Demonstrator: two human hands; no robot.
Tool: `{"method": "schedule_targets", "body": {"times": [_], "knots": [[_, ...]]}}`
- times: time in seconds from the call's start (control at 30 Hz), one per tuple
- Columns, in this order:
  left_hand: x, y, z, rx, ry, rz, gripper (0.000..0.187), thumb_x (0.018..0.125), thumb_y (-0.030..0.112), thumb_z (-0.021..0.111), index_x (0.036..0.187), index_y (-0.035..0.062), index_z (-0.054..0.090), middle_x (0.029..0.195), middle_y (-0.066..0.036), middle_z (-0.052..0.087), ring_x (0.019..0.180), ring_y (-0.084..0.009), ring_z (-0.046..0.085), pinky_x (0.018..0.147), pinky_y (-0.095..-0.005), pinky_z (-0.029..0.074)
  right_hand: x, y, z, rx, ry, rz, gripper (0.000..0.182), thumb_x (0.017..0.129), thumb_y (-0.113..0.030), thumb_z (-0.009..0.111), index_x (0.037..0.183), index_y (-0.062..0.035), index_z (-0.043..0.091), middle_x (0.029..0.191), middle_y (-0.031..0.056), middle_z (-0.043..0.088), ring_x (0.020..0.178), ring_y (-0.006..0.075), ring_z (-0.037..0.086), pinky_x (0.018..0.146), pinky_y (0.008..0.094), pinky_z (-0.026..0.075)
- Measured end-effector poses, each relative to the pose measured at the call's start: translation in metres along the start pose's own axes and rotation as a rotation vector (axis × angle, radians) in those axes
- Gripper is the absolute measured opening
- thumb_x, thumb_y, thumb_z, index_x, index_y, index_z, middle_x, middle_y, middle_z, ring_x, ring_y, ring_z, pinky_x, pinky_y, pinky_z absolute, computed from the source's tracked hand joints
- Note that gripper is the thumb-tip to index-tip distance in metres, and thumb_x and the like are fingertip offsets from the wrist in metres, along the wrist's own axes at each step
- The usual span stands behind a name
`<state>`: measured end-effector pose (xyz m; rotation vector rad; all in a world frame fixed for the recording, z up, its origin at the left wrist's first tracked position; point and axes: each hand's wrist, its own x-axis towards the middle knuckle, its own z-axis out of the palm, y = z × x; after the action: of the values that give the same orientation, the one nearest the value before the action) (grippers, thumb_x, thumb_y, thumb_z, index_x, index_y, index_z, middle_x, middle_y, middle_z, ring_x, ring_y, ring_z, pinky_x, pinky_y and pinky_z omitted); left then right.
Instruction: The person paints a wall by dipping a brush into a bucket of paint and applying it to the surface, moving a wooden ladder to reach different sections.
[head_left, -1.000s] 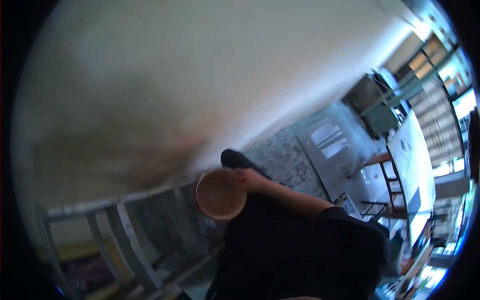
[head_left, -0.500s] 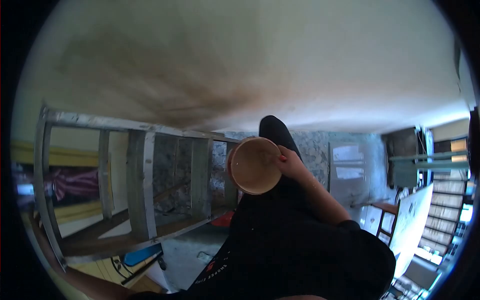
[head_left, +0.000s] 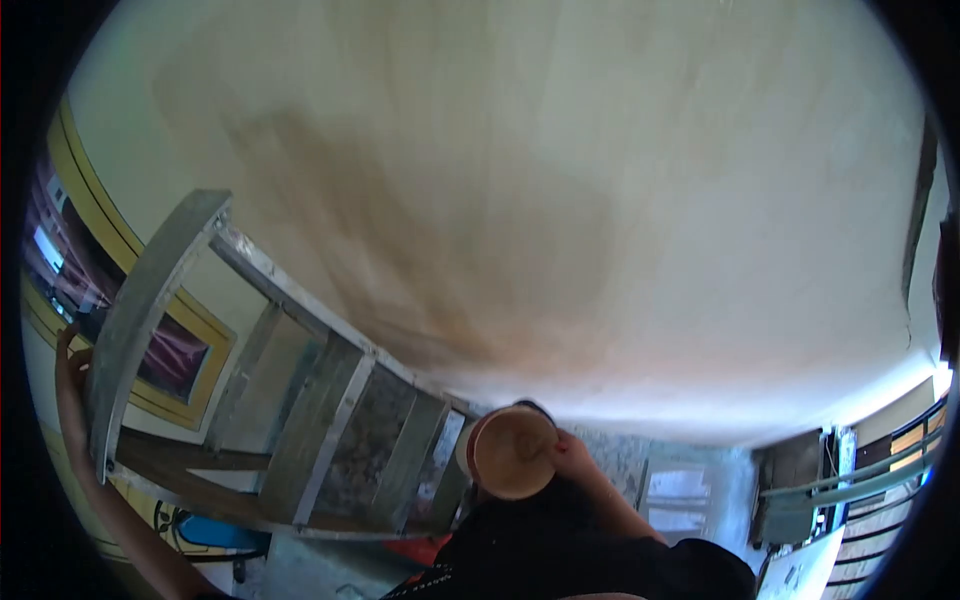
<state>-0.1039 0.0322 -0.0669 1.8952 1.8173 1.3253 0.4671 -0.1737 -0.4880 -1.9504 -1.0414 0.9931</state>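
Observation:
A round, deep dipper-like container (head_left: 514, 462) with a tan inside is tipped so its mouth faces up toward me. My right hand (head_left: 570, 456) is closed on its right side, at the rim or a handle; the fingers partly hide the join. On the far left, my left hand (head_left: 76, 362) is curled on the outer edge of the top step of a wooden stepladder (head_left: 150, 300). The stepladder's steps run down toward the floor beside my body.
A stained, pale wall (head_left: 520, 200) rises in front, with a brown smudge low on its left half. At left is a yellow-framed window (head_left: 205, 365). A white board (head_left: 803, 560) and a railing (head_left: 880, 510) are at lower right; a blue object (head_left: 220, 532) lies lower left.
My view has tilted up toward the wall, so the container and ladder sit lower in it. My left hand has come into sight at the ladder's top. The right hand keeps its hold.

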Motion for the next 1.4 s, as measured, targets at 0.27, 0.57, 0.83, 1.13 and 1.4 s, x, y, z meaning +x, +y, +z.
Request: {"method": "schedule_targets", "body": {"times": [0.27, 0.57, 0.83, 1.13, 1.4], "knots": [[0.031, 0.021, -0.003, 0.183, -0.076, -0.327, 0.06, 0.095, 0.054, 0.031, 0.125, 0.005, 0.047, 0.085, -0.012, 0.058, 0.058, -0.0126, 0.054, 0.05, -0.0275, 0.039, 0.047, -0.036, -0.004, -0.039, -0.04, 0.0, 0.04, 0.082, -0.035, 0.062, 0.11, -0.0054, 0.061, 0.094, 0.0172, 0.067, 0.089, 0.0283, 0.065, 0.079, 0.0383, 0.05], [0.009, 0.024, 0.011, 0.131, 0.093, -0.367, 0.059, 0.096, 0.05, 0.034, 0.081, 0.0009, 0.062, 0.075, -0.009, 0.054, 0.073, -0.0189, 0.048, 0.079, -0.033, 0.038, 0.092, -0.069, -0.015, -0.13, -0.225, -0.02, 0.044, 0.077, -0.034, 0.063, 0.112, -0.0065, 0.059, 0.096, 0.018, 0.066, 0.091, 0.0306, 0.065, 0.08, 0.0387, 0.051], [0.011, 0.05, 0.023, 0.105, 0.058, -0.464, 0.06, 0.095, 0.044, 0.039, 0.081, -0.0071, 0.068, 0.076, -0.016, 0.066, 0.074, -0.023, 0.059, 0.077, -0.0356, 0.043, 0.093, -0.191, -0.086, -0.187, -0.286, -0.07, 0.03, 0.078, -0.025, 0.059, 0.101, -0.0047, 0.06, 0.083, 0.0186, 0.065, 0.078, 0.0301, 0.065, 0.069, 0.0382, 0.051], [0.006, 0.073, 0.025, 0.268, 0.104, -0.498, 0.048, 0.093, 0.037, 0.047, 0.086, -0.0043, 0.07, 0.079, -0.014, 0.068, 0.077, -0.019, 0.062, 0.076, -0.0316, 0.045, 0.103, -0.281, -0.112, -0.215, -0.29, -0.15, 0.035, 0.079, -0.025, 0.061, 0.105, -0.002, 0.059, 0.086, 0.0213, 0.065, 0.084, 0.0331, 0.065, 0.072, 0.0391, 0.05], [0.006, 0.071, 0.024, 0.182, 0.02, -0.521, 0.045, 0.094, 0.035, 0.046, 0.097, -0.0036, 0.068, 0.081, -0.01, 0.067, 0.076, -0.014, 0.058, 0.076, -0.0283, 0.044, 0.09, -0.289, -0.117, -0.148, -0.314, -0.162, 0.029, 0.085, -0.019, 0.059, 0.106, 0.0009, 0.058, 0.091, 0.0175, 0.066, 0.084, 0.0226, 0.063, 0.074, 0.0333, 0.048]]}}
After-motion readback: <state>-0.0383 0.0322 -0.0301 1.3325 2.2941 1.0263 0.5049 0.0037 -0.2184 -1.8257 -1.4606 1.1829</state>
